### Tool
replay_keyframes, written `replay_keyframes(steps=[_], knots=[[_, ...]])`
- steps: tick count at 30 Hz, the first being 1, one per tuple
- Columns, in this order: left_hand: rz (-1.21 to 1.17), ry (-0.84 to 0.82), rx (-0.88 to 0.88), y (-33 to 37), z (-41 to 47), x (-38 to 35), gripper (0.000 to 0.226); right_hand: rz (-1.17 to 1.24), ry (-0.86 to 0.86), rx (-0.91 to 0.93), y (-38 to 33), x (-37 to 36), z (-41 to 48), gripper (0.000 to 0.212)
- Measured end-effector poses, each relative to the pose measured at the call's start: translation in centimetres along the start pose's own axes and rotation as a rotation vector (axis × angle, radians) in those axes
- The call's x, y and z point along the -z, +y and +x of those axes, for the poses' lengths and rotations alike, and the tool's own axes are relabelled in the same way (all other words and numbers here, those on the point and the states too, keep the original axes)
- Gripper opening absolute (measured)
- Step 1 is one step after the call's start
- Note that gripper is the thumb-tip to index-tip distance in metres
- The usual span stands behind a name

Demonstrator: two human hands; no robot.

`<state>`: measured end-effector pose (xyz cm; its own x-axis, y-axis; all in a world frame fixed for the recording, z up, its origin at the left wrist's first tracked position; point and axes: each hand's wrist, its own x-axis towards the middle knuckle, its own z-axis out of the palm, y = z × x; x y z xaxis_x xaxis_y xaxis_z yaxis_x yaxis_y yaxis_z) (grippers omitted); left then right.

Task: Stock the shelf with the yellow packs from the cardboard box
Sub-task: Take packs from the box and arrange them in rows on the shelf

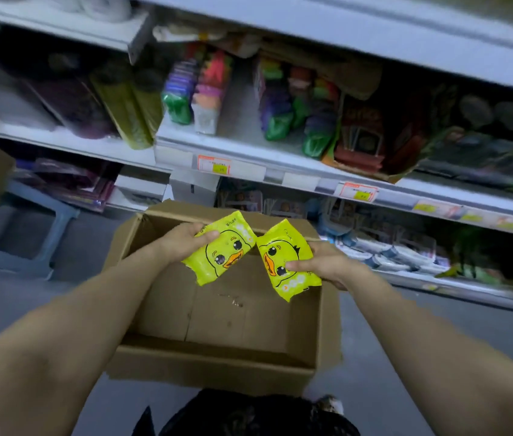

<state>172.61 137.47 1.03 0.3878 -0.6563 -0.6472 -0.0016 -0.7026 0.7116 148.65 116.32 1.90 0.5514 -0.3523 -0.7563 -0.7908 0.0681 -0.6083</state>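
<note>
I am holding 2 yellow packs over the cardboard box [217,313]: my left hand [182,239] is gripping one pack [220,247], my right hand [321,262] is gripping the other pack [283,256].

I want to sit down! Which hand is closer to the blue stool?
Left. The left hand sits right of the blue stool; the right hand lies farther right, beyond it.

Grey floor [374,357]: open cardboard box [217,369] on it, blue plastic stool [28,234] at left, well apart. White shelf [239,127] above: green and purple packs [178,110] in rows, cardboard tray [385,176] overhanging front edge, price tags [214,165] on edge strip.
</note>
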Motion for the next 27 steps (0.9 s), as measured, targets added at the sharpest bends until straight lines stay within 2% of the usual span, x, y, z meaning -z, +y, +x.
replay_keyframes(steps=[1,2,5,7,9,13,15,19,24,27], knots=[[-0.029,-0.039,-0.025,1.8,-0.8,0.4,0.018,-0.002,-0.004,0.011,-0.6,1.1,-1.2,0.08],[-0.049,-0.076,-0.047,3.7,-1.6,0.8,0.021,-0.004,0.008,0.026,-1.4,2.3,-2.3,0.077],[-0.057,-0.197,-0.093,8.9,-3.5,2.1,0.043,0.013,0.061,0.072,-3.8,5.6,-5.9,0.051],[-0.023,-0.26,-0.127,12.2,-4.3,2.9,0.058,0.051,0.086,0.124,-5.0,7.6,-7.9,0.051],[0.008,-0.302,-0.184,15.8,-5.2,3.5,0.06,0.116,0.104,0.172,-5.8,9.4,-9.9,0.054],[0.021,-0.312,-0.311,23.4,-6.8,3.9,0.063,0.15,0.152,0.294,-7.8,13.0,-13.5,0.063],[0.002,-0.331,-0.364,27.0,-7.6,3.7,0.064,0.123,0.171,0.347,-9.0,15.3,-15.3,0.059],[-0.008,-0.321,-0.482,32.9,-8.6,2.5,0.091,0.066,0.228,0.407,-10.6,20.3,-18.9,0.038],[-0.044,-0.289,-0.563,38.1,-8.6,-0.1,0.099,0.051,0.262,0.404,-11.3,27.2,-21.7,0.044],[0.009,-0.278,-0.563,39.6,-8.9,-1.2,0.098,0.009,0.314,0.432,-12.1,30.5,-23.4,0.039]])
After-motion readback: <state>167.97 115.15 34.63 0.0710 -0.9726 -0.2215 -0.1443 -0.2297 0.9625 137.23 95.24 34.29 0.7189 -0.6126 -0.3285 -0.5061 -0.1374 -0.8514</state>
